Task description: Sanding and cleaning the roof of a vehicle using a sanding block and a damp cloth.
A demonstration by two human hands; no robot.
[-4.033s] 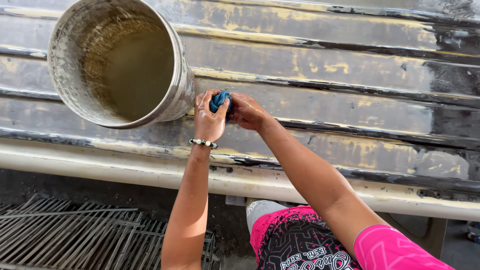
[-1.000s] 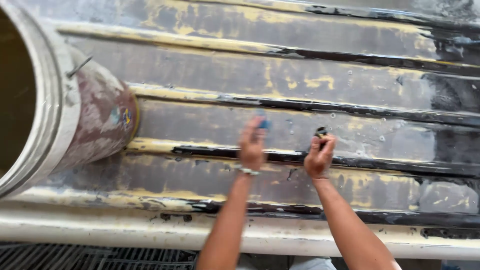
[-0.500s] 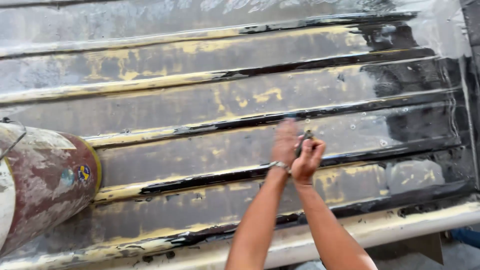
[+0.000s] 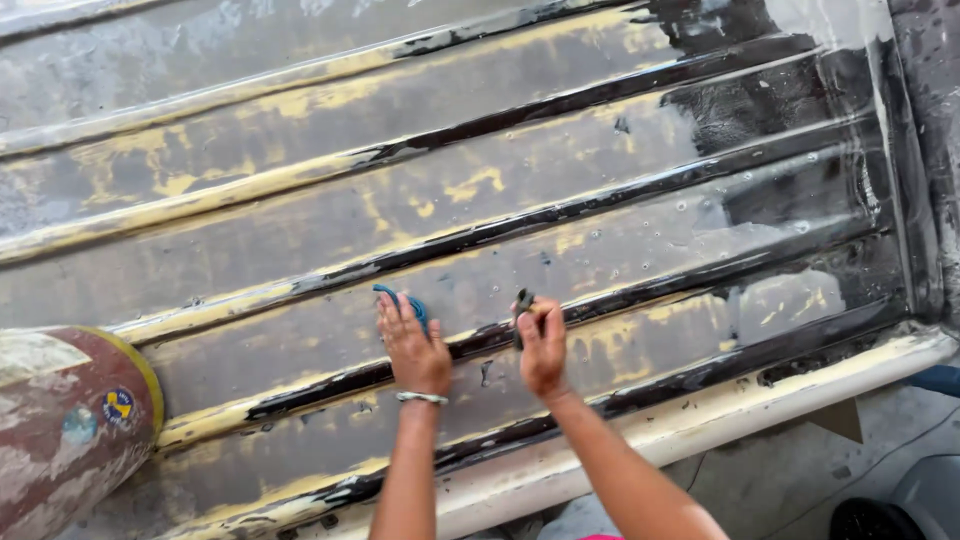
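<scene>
Reaching up from the bottom edge, both bare forearms stretch onto a ribbed metal panel (image 4: 620, 200), worn, wet, with yellow and black patches. Left hand (image 4: 415, 345), bracelet at the wrist, lies flat on the panel with fingers together, pressing a blue cloth (image 4: 410, 303) that peeks out past the fingertips. Right hand (image 4: 543, 345) just beside it, fingers pinched shut on a small dark piece (image 4: 522, 305); cannot tell what it is. Both sit on a black rib mid-panel. Pale panel lip (image 4: 800, 390) runs nearest the body. Rusty red drum (image 4: 70, 430) lies at lower left, well apart from the hands. Farther ribs climb toward the top.
</scene>
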